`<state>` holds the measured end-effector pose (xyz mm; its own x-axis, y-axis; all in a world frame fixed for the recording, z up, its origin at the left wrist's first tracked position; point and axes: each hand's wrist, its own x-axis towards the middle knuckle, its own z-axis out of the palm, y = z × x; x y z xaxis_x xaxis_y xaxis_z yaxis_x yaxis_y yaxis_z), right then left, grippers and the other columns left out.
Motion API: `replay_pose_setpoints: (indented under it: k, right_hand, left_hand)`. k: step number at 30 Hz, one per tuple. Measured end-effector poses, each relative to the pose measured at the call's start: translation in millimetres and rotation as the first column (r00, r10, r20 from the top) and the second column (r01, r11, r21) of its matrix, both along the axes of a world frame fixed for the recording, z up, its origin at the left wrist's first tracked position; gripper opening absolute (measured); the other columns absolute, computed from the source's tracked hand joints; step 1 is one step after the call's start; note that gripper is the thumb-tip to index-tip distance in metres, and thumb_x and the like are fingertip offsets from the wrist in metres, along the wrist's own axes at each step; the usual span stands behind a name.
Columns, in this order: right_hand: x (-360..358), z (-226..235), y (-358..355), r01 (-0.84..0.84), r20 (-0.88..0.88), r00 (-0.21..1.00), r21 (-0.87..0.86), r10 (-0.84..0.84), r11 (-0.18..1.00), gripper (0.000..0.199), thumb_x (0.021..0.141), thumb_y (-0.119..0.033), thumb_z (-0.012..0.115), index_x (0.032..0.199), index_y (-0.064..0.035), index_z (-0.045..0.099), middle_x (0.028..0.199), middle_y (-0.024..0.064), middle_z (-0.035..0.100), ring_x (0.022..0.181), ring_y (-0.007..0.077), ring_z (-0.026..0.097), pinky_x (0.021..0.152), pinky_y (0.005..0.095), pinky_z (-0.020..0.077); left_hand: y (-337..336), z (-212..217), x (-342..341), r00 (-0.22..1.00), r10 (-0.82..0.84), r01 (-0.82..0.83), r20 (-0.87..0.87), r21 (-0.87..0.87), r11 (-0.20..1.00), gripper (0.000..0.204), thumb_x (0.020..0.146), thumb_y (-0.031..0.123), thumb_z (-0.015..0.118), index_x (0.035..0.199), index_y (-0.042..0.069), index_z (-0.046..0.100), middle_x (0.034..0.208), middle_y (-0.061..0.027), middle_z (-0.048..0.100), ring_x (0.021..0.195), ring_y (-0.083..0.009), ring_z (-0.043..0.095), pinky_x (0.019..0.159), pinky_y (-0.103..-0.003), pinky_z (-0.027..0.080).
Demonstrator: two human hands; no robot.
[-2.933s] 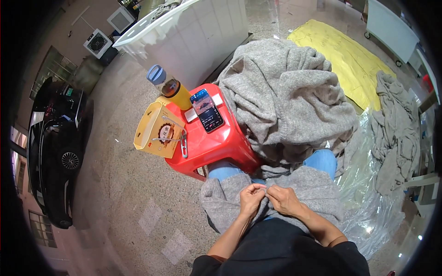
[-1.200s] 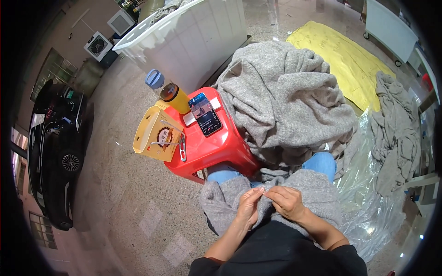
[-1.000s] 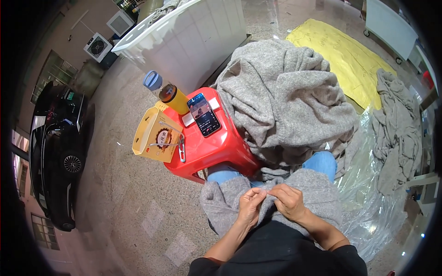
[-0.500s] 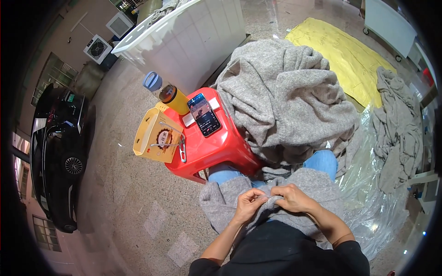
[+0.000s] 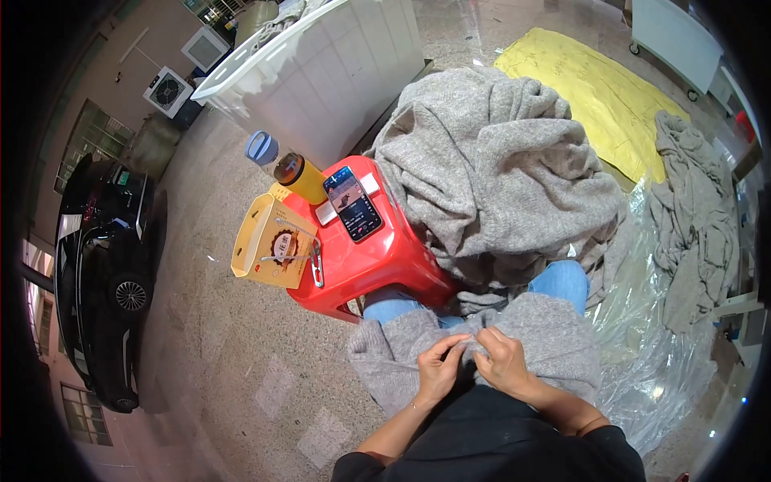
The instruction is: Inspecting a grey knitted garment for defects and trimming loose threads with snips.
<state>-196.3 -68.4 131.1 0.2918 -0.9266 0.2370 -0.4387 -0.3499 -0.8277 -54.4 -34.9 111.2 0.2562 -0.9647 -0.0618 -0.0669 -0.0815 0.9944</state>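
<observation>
The room has a speckled, polished stone floor (image 5: pixel 233 345) that curves away toward the rim of the view, with a glossy black car (image 5: pixel 104 281) standing at far left. A tall white plastic bin (image 5: pixel 337 72) with ribbed walls stands at the top, grey fabric showing over its far edge. Just right of the bin, in front of the person's knees, rises a large, loosely folded heap of grey knitted fabric (image 5: pixel 498 161). Beyond it lies a crumpled yellow sheet (image 5: pixel 594 96), and crinkled clear plastic sheeting (image 5: pixel 650 386) covers the floor at right.

A square-topped red plastic stool (image 5: pixel 353 273) stands between the bin and the person's left knee. The soft grey knitted piece (image 5: pixel 554 345) lies across the person's lap, over blue jeans, its middle gathered up at the hands.

The left hand (image 5: pixel 438 368) has thumb and forefinger closed in a narrow pinch on the gathered knit. The right hand (image 5: pixel 499 360), its fingers curled, pinches the same fold just beside it; the two sets of fingertips nearly meet. Whether anything finer sits between them is too small to tell.

On the stool are an open-topped yellow carton (image 5: pixel 277 249), a yellow-sleeved bottle with a blue looped lid (image 5: pixel 301 181), a black smartphone with a lit screen (image 5: pixel 353 205), and small silvery metal snips (image 5: pixel 317 265) against the carton.
</observation>
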Motion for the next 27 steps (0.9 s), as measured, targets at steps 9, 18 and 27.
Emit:
replay_pose_setpoints:
  k: [9, 18, 27]
  right_hand:
    - [-67, -23, -22, -0.081, -0.221, 0.971, 0.036, 0.087, 0.996, 0.029, 0.064, 0.007, 0.053, 0.091, -0.0032, 0.06, 0.081, 0.0147, 0.055, 0.079, 0.0355, 0.058, 0.067, 0.0415, 0.0472]
    - [-30, 45, -36, -0.289, 0.192, 0.947, 0.163, 0.257, 0.943, 0.04, 0.07, -0.004, 0.062, 0.11, -0.0058, 0.063, 0.095, 0.0107, 0.055, 0.087, 0.0222, 0.057, 0.075, 0.0309, 0.0467]
    - [-34, 70, -47, -0.356, 0.101, 0.934, 0.176, 0.343, 0.918, 0.034, 0.081, -0.038, 0.069, 0.094, -0.0067, 0.061, 0.067, 0.0106, 0.06, 0.06, 0.028, 0.061, 0.054, 0.0355, 0.0455]
  left_hand:
    - [-16, 6, 91, 0.795, -0.514, 0.321, 0.323, 0.496, 0.807, 0.017, 0.083, 0.014, 0.07, 0.093, 0.0, 0.07, 0.079, -0.0005, 0.067, 0.072, -0.008, 0.057, 0.066, -0.025, 0.047]
    - [-31, 51, 60, 0.91, -0.06, 0.214, -0.411, 0.341, 0.915, 0.01, 0.08, 0.003, 0.07, 0.089, 0.002, 0.066, 0.082, 0.0001, 0.065, 0.074, -0.0059, 0.058, 0.069, -0.021, 0.047]
    - [-38, 86, 22, 0.781, -0.379, 0.526, -0.496, 0.194, 0.828, 0.015, 0.08, 0.001, 0.071, 0.094, -0.002, 0.065, 0.092, -0.0031, 0.065, 0.084, -0.0066, 0.058, 0.077, -0.021, 0.047]
